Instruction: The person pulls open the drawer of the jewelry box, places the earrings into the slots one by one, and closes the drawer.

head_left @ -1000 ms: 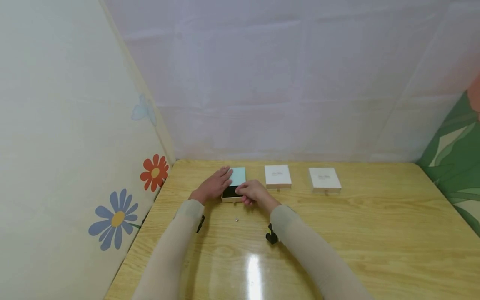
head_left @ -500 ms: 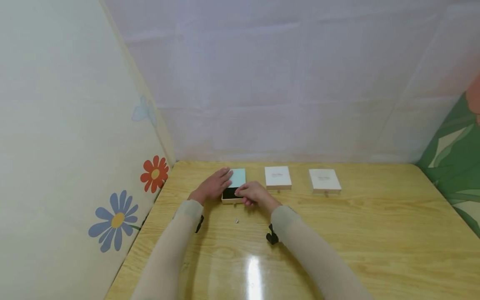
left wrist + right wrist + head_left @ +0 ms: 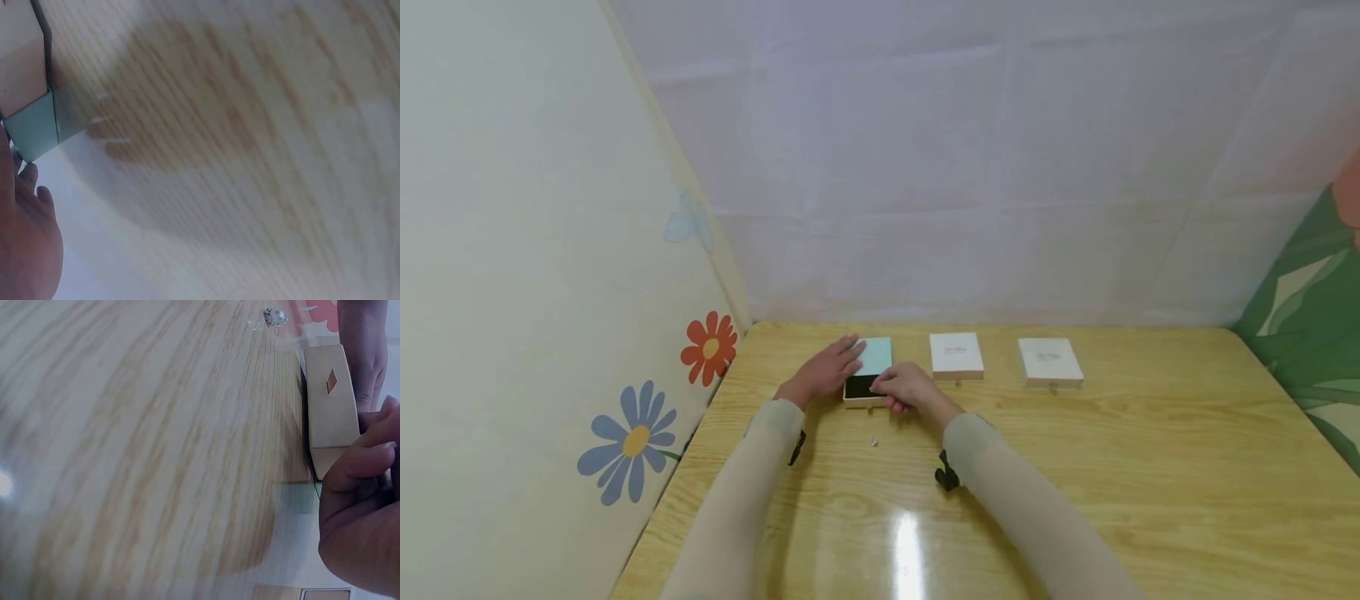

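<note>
A small teal box [image 3: 876, 357] stands at the back left of the table, its black-lined drawer [image 3: 860, 387] pulled partly out toward me. My left hand [image 3: 826, 368] rests along the box's left side, with straight fingers over the top. At the drawer's right side, the thumb and forefinger of my right hand [image 3: 912, 388] come together over the black lining, and its other fingers curl under. I cannot tell whether those fingertips hold something small. In the right wrist view, the drawer's pale front [image 3: 331, 406] shows a tab. A sparkling jewel piece [image 3: 275, 317] lies on the table before the box.
Two white boxes with printed lids stand in a row to the right, a nearer one [image 3: 956, 352] and a farther one [image 3: 1049, 359]. The wood-grain table [image 3: 1150, 467] meets a pale cloth backdrop [image 3: 970, 167] behind them. A flower-printed panel [image 3: 550, 250] borders the left side.
Both hands stay at the teal box with hardly any shift. The view tips very slightly; the jewel piece and the white boxes stay where they are.
</note>
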{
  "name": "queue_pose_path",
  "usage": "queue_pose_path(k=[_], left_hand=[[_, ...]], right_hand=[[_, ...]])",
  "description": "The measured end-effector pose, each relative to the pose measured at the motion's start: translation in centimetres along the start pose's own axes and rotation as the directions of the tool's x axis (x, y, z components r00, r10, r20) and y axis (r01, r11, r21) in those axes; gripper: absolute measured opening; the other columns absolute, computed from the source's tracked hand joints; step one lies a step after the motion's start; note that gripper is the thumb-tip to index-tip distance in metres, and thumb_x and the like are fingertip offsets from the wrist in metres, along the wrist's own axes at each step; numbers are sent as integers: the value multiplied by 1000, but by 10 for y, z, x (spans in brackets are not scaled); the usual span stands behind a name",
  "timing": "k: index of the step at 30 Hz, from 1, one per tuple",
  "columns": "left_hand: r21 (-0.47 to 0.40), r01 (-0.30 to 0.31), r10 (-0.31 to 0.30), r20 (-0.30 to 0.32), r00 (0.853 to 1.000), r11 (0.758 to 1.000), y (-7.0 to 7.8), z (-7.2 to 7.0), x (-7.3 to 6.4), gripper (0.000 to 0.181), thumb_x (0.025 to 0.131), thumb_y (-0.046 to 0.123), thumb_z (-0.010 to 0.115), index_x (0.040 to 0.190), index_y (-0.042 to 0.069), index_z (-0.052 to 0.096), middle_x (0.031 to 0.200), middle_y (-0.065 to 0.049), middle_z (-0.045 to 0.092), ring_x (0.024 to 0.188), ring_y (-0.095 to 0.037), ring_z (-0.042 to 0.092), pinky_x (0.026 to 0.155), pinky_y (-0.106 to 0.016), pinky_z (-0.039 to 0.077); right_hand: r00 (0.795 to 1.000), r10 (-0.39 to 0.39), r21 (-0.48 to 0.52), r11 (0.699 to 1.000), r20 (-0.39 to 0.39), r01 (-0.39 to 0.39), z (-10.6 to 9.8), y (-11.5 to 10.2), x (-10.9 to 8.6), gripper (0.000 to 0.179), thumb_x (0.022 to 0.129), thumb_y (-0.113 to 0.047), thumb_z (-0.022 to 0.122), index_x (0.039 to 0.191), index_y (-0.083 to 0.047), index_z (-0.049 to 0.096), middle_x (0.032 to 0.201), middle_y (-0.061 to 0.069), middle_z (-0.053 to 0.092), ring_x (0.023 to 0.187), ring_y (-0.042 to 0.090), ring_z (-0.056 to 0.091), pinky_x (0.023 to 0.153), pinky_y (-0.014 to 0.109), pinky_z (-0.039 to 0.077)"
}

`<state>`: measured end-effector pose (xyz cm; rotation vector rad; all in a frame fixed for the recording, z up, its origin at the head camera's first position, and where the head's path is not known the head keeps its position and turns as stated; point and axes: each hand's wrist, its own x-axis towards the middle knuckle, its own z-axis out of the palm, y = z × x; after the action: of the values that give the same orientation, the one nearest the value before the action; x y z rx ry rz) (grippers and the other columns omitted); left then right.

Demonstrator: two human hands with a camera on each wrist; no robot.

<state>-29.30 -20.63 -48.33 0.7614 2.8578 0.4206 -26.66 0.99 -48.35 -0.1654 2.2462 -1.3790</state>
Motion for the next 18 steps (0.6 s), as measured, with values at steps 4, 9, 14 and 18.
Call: queue_pose_path(k=[4, 9, 14, 18], left_hand=[[20, -1, 1, -11, 1000, 1000, 0, 2, 0, 55, 112, 31, 33, 161, 6, 25, 168, -17, 19, 155, -34, 15, 126, -51, 19], [35, 9, -9, -3, 1000, 999, -1, 4, 2, 56, 113, 35, 31, 161, 8, 24, 169, -14, 18, 156, -32, 14, 127, -48, 18], [39, 11, -12, 23, 1000, 999, -3, 3, 2, 58, 113, 37, 29, 162, 9, 21, 169, -13, 14, 156, -32, 12, 127, -48, 17], [50, 16, -17, 30, 999, 999, -1, 2, 2, 58, 113, 36, 29, 162, 9, 20, 170, -13, 14, 156, -32, 11, 127, -47, 17]], right_hand=[[1000, -18, -19, 1000, -10, 17, 0, 0, -1, 18, 99, -18, 65, 106, -6, 76, 58, -1, 60, 46, 6, 50, 40, 18, 41], [998, -54, -99, 994, -15, 53, 1, -4, -2, 14, 99, -14, 64, 100, -5, 75, 59, 2, 62, 46, 8, 52, 41, 17, 43], [994, -112, -259, 960, -4, 107, 1, -11, -3, 11, 98, -13, 66, 93, -8, 75, 61, 4, 64, 48, 10, 56, 44, 20, 47], [991, -127, -389, 912, 32, 129, -2, -17, -3, 13, 99, -17, 67, 91, -12, 77, 60, 3, 65, 50, 12, 58, 46, 23, 49]])
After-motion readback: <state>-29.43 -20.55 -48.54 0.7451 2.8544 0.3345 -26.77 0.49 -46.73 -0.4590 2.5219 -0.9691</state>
